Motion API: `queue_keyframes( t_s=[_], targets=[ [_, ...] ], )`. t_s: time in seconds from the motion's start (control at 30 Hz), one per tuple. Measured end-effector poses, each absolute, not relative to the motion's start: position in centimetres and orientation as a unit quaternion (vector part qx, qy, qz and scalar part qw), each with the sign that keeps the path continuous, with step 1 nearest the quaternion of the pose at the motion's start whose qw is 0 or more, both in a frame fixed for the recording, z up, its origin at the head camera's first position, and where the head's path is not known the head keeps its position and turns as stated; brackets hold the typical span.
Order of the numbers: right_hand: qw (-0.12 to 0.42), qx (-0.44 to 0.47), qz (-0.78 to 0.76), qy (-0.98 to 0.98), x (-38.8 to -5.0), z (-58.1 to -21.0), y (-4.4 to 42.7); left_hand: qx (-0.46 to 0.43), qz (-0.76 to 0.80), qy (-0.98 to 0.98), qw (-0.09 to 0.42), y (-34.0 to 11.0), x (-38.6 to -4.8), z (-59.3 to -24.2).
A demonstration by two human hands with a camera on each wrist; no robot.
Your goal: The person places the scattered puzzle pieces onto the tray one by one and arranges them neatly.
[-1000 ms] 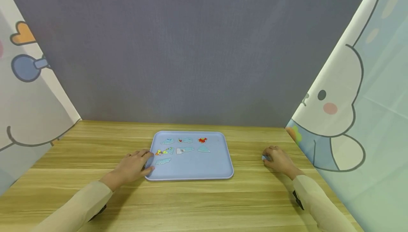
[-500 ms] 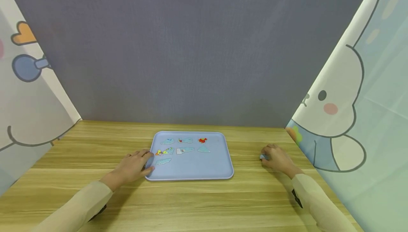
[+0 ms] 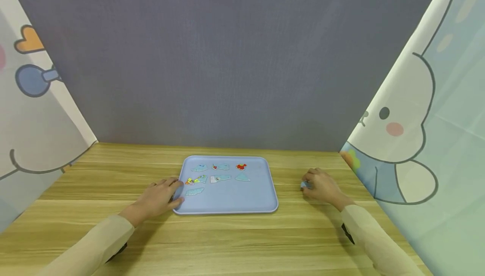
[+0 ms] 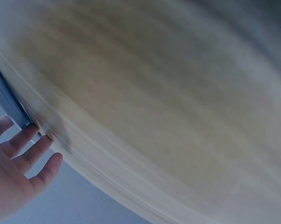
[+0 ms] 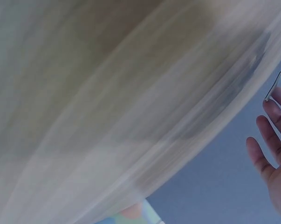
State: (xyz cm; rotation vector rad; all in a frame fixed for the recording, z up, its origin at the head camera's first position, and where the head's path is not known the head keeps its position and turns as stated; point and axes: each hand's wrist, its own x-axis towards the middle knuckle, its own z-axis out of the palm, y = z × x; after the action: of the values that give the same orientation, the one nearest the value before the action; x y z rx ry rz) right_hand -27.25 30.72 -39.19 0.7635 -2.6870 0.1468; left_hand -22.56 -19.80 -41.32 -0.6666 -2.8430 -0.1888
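Note:
A pale blue tray point(image 3: 242, 202) lies on the wooden table in the head view, with several flat, irregular puzzle pieces in loose rows. Among them are a red-figured puzzle piece point(image 3: 241, 167) and a triangular light blue one point(image 3: 242, 177). My left hand point(image 3: 157, 198) rests at the tray's left edge, thumb and fingers spread and relaxed; its fingertips touch the rim point(image 4: 10, 100) in the left wrist view. Right of the tray, my right hand point(image 3: 323, 186) pinches a small light blue puzzle piece point(image 3: 305, 185). The right wrist view shows that thin piece edge-on at the fingertips.
The wooden tabletop point(image 3: 227, 242) runs back to a grey upright panel point(image 3: 227, 65). Cartoon-printed side walls stand at the left point(image 3: 41, 120) and right point(image 3: 451, 175).
My right hand has moved a little left, toward the tray, with the puzzle piece in its fingers. My left hand and the tray have stayed in place.

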Motion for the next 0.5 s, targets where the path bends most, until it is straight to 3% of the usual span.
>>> queue_keyframes(
  t_s=[0.5],
  targets=[
    [0.166,0.299,0.045,-0.938,-27.1,-38.5,26.9,-0.224,-0.064,-0.967,0.105,-19.6,-22.7,-41.4]
  ],
)
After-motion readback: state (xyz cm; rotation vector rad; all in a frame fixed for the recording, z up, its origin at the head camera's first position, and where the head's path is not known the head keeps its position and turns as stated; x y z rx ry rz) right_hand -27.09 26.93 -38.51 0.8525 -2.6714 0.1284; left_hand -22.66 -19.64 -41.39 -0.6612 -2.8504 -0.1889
